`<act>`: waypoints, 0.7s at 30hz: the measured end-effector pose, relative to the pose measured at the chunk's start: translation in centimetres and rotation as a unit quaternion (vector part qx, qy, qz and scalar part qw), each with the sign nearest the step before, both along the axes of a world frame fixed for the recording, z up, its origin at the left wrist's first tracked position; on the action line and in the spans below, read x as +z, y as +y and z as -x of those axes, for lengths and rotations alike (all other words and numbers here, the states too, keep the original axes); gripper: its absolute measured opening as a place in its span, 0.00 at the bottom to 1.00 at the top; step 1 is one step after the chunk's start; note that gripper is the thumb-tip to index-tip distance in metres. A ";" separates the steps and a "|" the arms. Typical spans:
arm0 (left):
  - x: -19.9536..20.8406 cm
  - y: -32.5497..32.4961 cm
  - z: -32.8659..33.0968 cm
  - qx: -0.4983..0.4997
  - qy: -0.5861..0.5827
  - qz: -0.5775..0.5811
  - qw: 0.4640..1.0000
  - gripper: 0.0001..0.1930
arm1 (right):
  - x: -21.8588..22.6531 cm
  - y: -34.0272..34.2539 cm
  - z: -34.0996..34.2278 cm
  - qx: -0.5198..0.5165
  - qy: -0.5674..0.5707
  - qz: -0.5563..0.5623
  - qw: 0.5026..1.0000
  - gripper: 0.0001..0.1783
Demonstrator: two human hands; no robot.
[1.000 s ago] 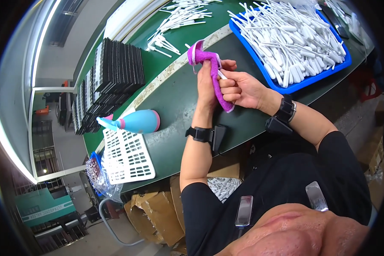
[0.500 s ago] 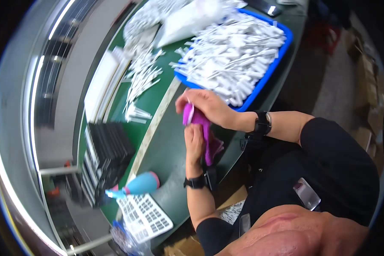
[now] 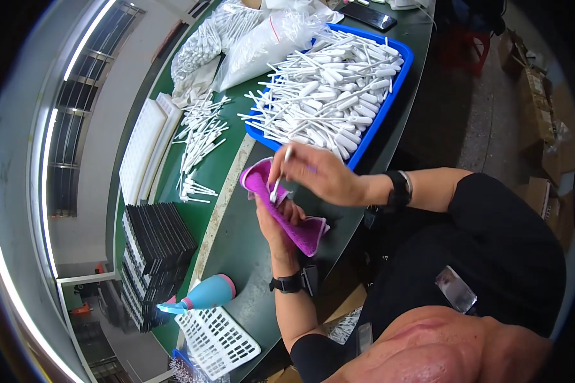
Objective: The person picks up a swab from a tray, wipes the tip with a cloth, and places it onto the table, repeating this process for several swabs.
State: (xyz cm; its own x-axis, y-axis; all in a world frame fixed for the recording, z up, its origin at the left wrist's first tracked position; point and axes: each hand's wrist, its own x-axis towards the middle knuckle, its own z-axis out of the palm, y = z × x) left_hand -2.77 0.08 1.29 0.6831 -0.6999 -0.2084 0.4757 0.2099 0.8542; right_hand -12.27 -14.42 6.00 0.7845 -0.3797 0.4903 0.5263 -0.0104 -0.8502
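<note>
Green table [image 3: 244,233] mid-frame; right hand [image 3: 319,175] pinches white swab [image 3: 278,183], long axis steep, lower end down-left at purple cloth [image 3: 308,237]; left hand [image 3: 276,226] curled gripping cloth.

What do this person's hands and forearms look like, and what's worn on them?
The left hand and right hand are ungloved. The left black wristband carries a boxy black module; the right black wristband shows a silvery edge. Short black sleeves cover the upper arms.

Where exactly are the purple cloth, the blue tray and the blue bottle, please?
Purple cloth [image 3: 305,236], head view: its lower part.
Blue tray [image 3: 378,121], head view: its right rim.
Blue bottle [image 3: 211,292], head view: its rounded body.
</note>
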 end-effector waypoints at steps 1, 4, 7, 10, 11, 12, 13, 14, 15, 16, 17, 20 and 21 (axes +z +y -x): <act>0.0 0.0 -0.1 0.001 0.000 0.000 1.000 0.27 | -0.1 0.5 0.3 -0.001 -0.009 0.052 0.999 0.08; -0.2 -0.1 -0.1 0.039 0.124 0.075 0.989 0.22 | -0.7 0.6 0.5 -0.044 -0.086 0.218 0.971 0.06; -0.4 -1.3 0.8 0.135 -0.292 -0.112 0.940 0.22 | -0.3 -0.2 1.4 -0.078 -0.140 0.302 0.940 0.06; -0.2 -1.8 0.9 0.185 -0.443 -0.202 0.854 0.24 | 1.7 -2.5 3.3 -0.116 -0.165 0.292 0.935 0.07; -0.2 -1.4 0.7 0.197 -0.408 -0.210 0.867 0.25 | 2.4 -3.8 3.6 -0.134 -0.157 0.274 0.939 0.08; -0.3 -0.9 0.2 0.209 -0.373 -0.220 0.877 0.26 | 2.9 -5.8 3.5 -0.182 -0.126 0.306 0.926 0.09; -0.5 -0.5 -0.4 0.215 -0.369 -0.224 0.876 0.26 | 3.2 -8.4 3.2 -0.228 -0.094 0.338 0.908 0.10; -0.6 -0.2 -1.0 0.218 -0.332 -0.192 0.898 0.26 | 3.7 -11.1 3.1 -0.275 -0.042 0.342 0.898 0.11; -0.4 -0.6 -1.3 0.213 -0.291 -0.152 0.920 0.26 | 4.6 -15.0 3.3 -0.356 -0.035 0.402 0.843 0.11; -0.5 -0.7 -1.7 0.212 -0.253 -0.115 0.937 0.26 | 5.2 -18.3 3.9 -0.396 0.049 0.422 0.814 0.11; -0.5 -0.6 -1.9 0.215 -0.249 -0.112 0.938 0.26 | 6.0 -20.9 4.0 -0.432 0.133 0.439 0.776 0.11; 0.1 -1.0 -1.7 0.214 -0.228 -0.090 0.945 0.28 | 5.8 -28.3 3.5 -0.408 0.322 0.345 0.782 0.14; -0.1 -1.4 -1.7 0.210 -0.229 -0.085 0.947 0.28 | 3.6 -30.9 2.7 -0.397 0.363 0.332 0.775 0.13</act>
State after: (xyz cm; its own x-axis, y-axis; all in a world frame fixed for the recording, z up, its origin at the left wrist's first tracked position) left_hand -1.10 -1.29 1.19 0.9398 -0.3292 0.0915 -0.0473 0.1401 0.9890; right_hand -14.98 -45.36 9.60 0.5936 -0.7370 0.3232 -0.4849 -0.6480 -0.5873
